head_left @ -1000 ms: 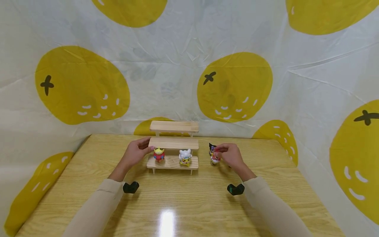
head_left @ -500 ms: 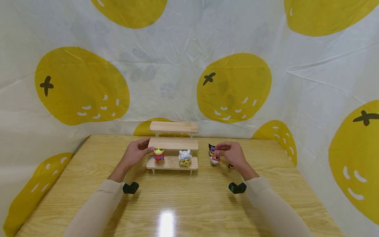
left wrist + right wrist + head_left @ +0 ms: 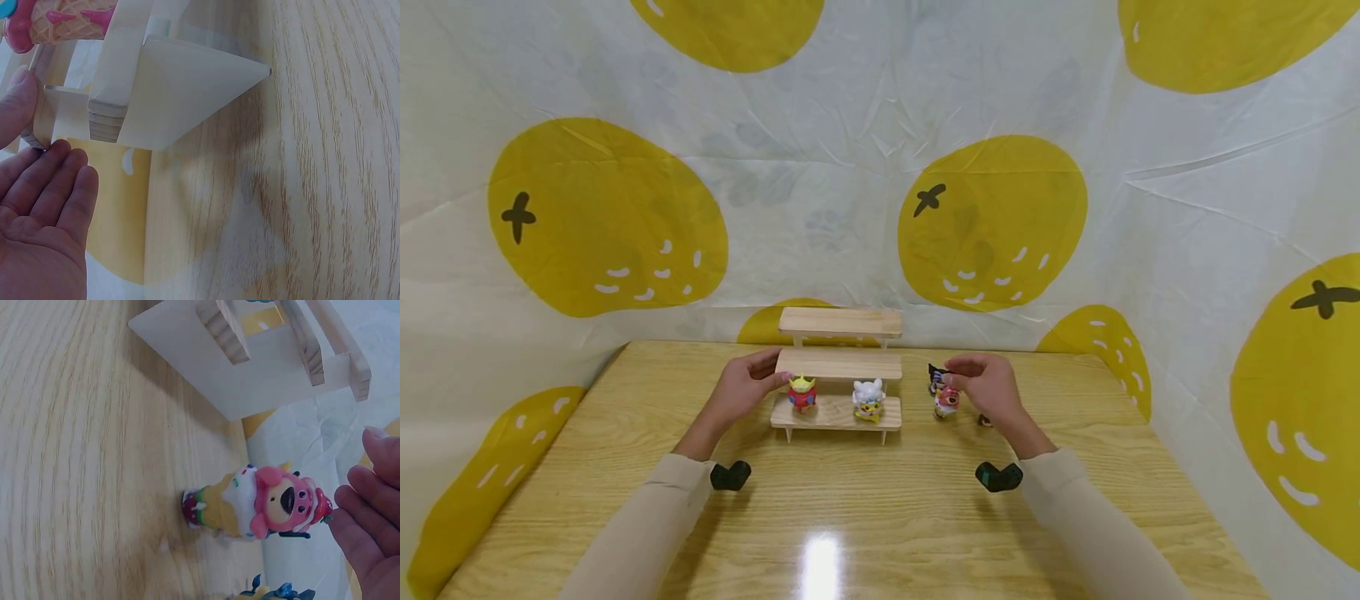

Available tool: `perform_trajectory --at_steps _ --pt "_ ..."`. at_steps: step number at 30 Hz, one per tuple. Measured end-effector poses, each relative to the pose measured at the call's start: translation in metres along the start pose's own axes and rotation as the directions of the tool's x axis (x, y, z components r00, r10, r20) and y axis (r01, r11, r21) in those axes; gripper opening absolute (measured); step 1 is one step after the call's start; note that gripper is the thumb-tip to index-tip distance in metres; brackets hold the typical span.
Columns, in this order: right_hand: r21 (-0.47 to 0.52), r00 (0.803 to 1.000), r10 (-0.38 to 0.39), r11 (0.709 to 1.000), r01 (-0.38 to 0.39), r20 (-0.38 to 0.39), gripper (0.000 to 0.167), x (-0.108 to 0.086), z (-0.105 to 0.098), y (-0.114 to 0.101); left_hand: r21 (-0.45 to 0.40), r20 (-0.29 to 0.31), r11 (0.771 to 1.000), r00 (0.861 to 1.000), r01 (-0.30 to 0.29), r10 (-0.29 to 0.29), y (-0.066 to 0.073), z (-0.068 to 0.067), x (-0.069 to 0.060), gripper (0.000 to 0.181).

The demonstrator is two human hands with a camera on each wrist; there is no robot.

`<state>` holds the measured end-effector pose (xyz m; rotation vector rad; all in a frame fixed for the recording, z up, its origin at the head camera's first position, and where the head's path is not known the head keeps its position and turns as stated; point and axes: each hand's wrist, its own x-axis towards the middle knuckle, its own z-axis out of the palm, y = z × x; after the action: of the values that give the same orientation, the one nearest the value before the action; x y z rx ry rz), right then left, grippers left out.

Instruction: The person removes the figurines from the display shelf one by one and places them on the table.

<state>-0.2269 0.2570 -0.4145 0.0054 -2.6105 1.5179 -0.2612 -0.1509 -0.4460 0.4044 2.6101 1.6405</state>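
My left hand point(image 3: 747, 383) pinches the left end of the middle board on a three-tier wooden display stand point(image 3: 838, 364), thumb on one side and fingertips on the other. On the lowest board stand a red figurine point(image 3: 802, 395) with a yellow crown and a white-hooded yellow figurine point(image 3: 868, 401). Right of the stand, a pink bear figurine point(image 3: 284, 503) with a strawberry on its head stands upright on the table. My right hand point(image 3: 991, 388) is beside its top, fingers loosely extended, a fingertip at or almost touching the strawberry point(image 3: 324, 507). Nothing is held there.
Behind the bear is a dark-eared figurine point(image 3: 936, 379), partly covered. A small brown object point(image 3: 985, 421) lies under my right wrist. Another figurine point(image 3: 269, 593) shows at the right wrist view's lower edge. A patterned cloth point(image 3: 820, 217) hangs behind the wooden table point(image 3: 880, 517).
My right fingers have drawn slightly off the bear figurine, so more of it shows, and its face is turned more to the right. The left hand stays at the stand.
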Motion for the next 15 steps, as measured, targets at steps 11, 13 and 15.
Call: perform_trajectory --at_steps 11,13,15 --pt "-0.02 0.999 -0.03 0.999 0.03 -0.017 0.024 -0.0018 -0.0007 -0.0016 0.005 0.0 1.0 1.0 -0.002 0.002 0.0018 -0.0003 0.0003 0.067" --pt "0.005 0.999 -0.033 0.999 0.033 -0.019 0.025 -0.003 0.0007 -0.0037 0.005 0.004 1.0 1.0 -0.004 0.004 0.002 -0.0004 0.0001 0.067" --pt "0.02 0.999 -0.035 0.999 0.035 -0.024 0.025 -0.005 0.0032 -0.0071 -0.001 0.006 1.0 1.0 0.001 -0.001 0.0024 -0.0003 -0.0004 0.067"
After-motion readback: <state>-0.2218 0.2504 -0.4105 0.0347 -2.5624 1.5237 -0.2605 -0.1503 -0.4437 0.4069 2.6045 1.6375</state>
